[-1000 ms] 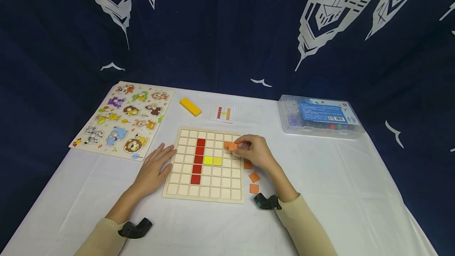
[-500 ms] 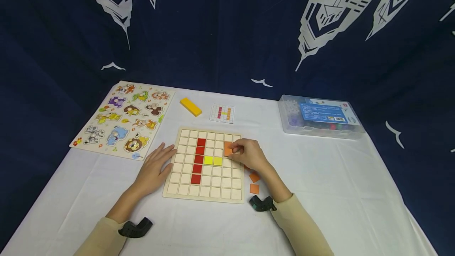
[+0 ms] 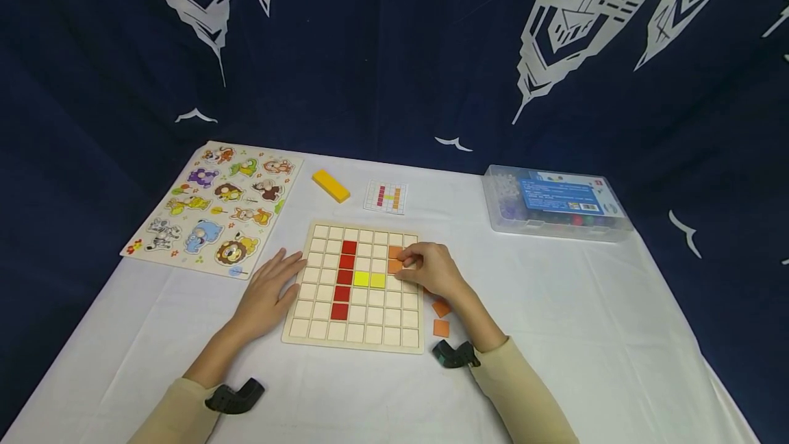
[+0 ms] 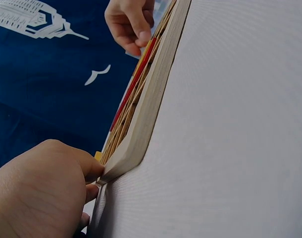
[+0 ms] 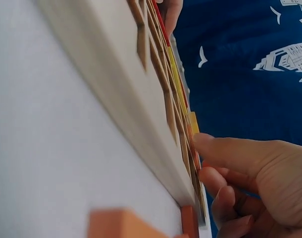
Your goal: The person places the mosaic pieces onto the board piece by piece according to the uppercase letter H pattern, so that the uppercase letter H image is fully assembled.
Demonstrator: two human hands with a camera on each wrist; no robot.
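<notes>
A wooden grid board [image 3: 374, 336] lies in front of me, with a column of several red tiles [image 3: 342, 277] and two yellow tiles [image 3: 368, 280] set in its cells. Toward the right of the grid sits an orange tile [image 3: 393, 251]. Just below it, my right hand [image 3: 434, 270] pinches a second orange tile [image 3: 393, 266], which lies level in its cell; thumb and fingertips are at its right side. My left hand [image 3: 265, 297] rests against the board's left edge with fingers extended, also seen in the left wrist view as a hand [image 4: 47, 188] touching the rim.
Loose orange tiles [image 3: 441, 328] lie right of the board, some partly under the right wrist. Behind it are a small pattern card [image 3: 385, 197] and a yellow block [image 3: 331, 186]. An animal puzzle board [image 3: 209, 214] stands left, a clear plastic case [image 3: 557, 204] right.
My right hand has carried the second orange tile slightly left and down, from over the first tile to the cell below it, where it has settled. The left hand stays still.
</notes>
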